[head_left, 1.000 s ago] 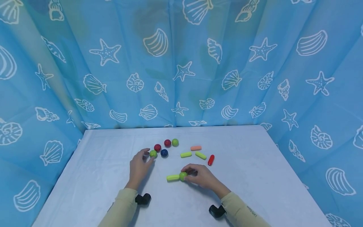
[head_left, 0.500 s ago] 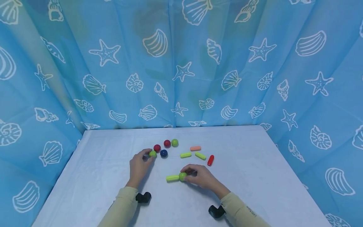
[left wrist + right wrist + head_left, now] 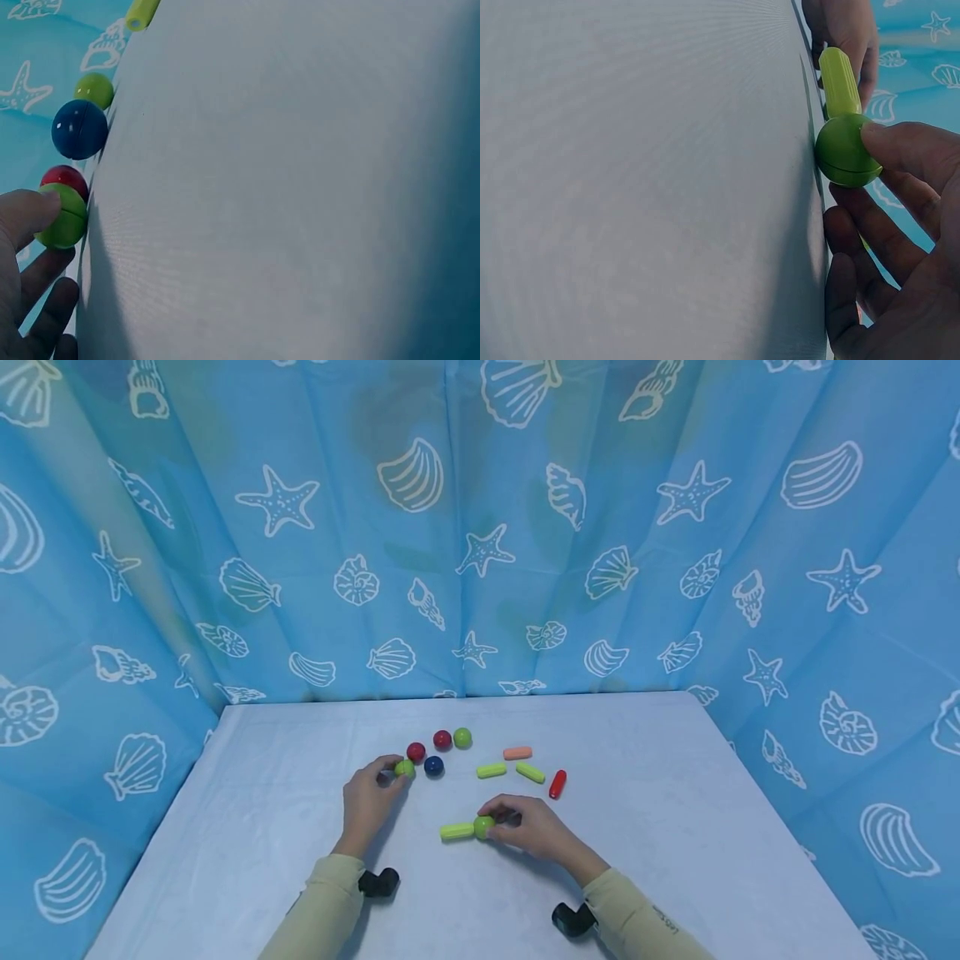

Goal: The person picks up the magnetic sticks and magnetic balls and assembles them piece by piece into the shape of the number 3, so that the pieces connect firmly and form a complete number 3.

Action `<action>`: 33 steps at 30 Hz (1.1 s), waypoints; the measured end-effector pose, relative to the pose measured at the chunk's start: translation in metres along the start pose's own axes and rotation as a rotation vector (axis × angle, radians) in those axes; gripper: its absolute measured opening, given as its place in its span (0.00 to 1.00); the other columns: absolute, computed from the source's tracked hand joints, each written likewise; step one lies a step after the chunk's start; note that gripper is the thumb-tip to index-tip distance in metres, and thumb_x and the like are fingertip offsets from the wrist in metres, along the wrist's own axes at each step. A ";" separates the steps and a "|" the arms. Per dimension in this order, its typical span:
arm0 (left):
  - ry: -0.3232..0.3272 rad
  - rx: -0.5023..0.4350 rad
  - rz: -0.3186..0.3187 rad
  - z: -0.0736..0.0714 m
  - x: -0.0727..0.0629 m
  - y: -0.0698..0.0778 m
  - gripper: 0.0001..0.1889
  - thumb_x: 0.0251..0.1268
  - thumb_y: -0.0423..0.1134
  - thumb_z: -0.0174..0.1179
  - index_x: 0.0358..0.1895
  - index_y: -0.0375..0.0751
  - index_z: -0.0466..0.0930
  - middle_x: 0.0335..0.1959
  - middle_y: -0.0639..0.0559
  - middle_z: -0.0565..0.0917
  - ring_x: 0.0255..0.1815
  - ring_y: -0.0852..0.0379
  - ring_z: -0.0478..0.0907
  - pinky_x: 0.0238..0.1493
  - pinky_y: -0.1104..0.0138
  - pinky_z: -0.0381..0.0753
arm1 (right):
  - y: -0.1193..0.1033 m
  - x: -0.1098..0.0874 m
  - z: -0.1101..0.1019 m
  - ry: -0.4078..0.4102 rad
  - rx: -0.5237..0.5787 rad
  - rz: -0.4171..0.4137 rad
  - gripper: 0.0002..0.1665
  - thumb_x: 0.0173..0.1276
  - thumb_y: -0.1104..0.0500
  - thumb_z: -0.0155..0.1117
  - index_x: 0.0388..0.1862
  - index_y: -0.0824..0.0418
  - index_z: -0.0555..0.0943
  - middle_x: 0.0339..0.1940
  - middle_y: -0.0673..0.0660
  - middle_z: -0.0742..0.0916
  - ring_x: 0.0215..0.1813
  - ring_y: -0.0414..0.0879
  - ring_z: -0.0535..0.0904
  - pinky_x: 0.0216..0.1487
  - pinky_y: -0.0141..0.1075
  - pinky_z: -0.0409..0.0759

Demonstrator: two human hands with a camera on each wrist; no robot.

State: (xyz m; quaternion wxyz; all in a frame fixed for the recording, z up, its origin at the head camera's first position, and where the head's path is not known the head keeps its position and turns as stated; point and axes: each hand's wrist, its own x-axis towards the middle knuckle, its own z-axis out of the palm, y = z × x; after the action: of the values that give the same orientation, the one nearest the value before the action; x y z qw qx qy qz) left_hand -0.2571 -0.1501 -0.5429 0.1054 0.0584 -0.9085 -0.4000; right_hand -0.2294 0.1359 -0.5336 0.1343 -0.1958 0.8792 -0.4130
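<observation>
My left hand (image 3: pixel 371 797) pinches a green ball (image 3: pixel 66 217) between thumb and fingers, at the left end of a loose group of balls. Right behind it is a red ball (image 3: pixel 416 752), and a dark blue ball (image 3: pixel 433 767) lies just to its right. Nearer the front, my right hand (image 3: pixel 528 827) pinches another green ball (image 3: pixel 847 150) by thumb and fingertips. A yellow-green ridged stick (image 3: pixel 456 832) meets this ball end to end and points left. The remaining fingers of the right hand are loosely bent beside the tabletop.
Behind the hands lie a second red ball (image 3: pixel 442 740) and a green ball (image 3: pixel 462 737). To their right are an orange stick (image 3: pixel 518 752), two yellow-green sticks (image 3: pixel 491 770) and a red stick (image 3: pixel 557 783). A blue shell-patterned curtain (image 3: pixel 480 610) encloses the white table (image 3: pixel 637 760).
</observation>
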 end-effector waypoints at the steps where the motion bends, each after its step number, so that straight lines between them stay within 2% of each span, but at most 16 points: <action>1: -0.002 0.000 -0.002 0.000 0.000 0.000 0.20 0.66 0.42 0.69 0.60 0.47 0.82 0.53 0.48 0.86 0.53 0.48 0.80 0.56 0.52 0.79 | 0.000 0.000 0.000 0.000 0.000 -0.001 0.15 0.66 0.54 0.73 0.51 0.43 0.85 0.46 0.40 0.86 0.51 0.40 0.80 0.57 0.42 0.80; 11: -0.017 -0.003 -0.001 -0.001 -0.001 -0.002 0.18 0.65 0.41 0.70 0.57 0.47 0.84 0.50 0.50 0.86 0.51 0.50 0.80 0.55 0.54 0.79 | 0.000 0.001 0.001 0.002 -0.001 0.000 0.15 0.66 0.54 0.73 0.51 0.43 0.84 0.47 0.40 0.86 0.51 0.41 0.80 0.58 0.43 0.80; 19: -0.032 0.004 0.038 -0.001 -0.005 -0.004 0.18 0.63 0.41 0.71 0.55 0.46 0.84 0.49 0.49 0.86 0.51 0.48 0.79 0.57 0.51 0.77 | 0.001 0.000 0.001 0.002 -0.005 0.001 0.15 0.66 0.54 0.73 0.52 0.43 0.84 0.47 0.40 0.86 0.52 0.40 0.80 0.58 0.43 0.80; 33: -0.071 0.016 0.038 -0.004 -0.012 -0.004 0.17 0.63 0.43 0.71 0.55 0.48 0.85 0.48 0.51 0.86 0.54 0.48 0.76 0.59 0.48 0.74 | 0.000 0.000 0.001 -0.001 -0.003 0.008 0.15 0.66 0.53 0.73 0.52 0.43 0.84 0.47 0.40 0.86 0.51 0.40 0.80 0.58 0.43 0.80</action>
State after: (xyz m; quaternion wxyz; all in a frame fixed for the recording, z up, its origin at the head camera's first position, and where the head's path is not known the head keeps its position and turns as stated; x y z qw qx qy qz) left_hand -0.2444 -0.1533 -0.5449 0.0800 0.0275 -0.9158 -0.3927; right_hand -0.2288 0.1353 -0.5346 0.1364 -0.1928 0.8804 -0.4112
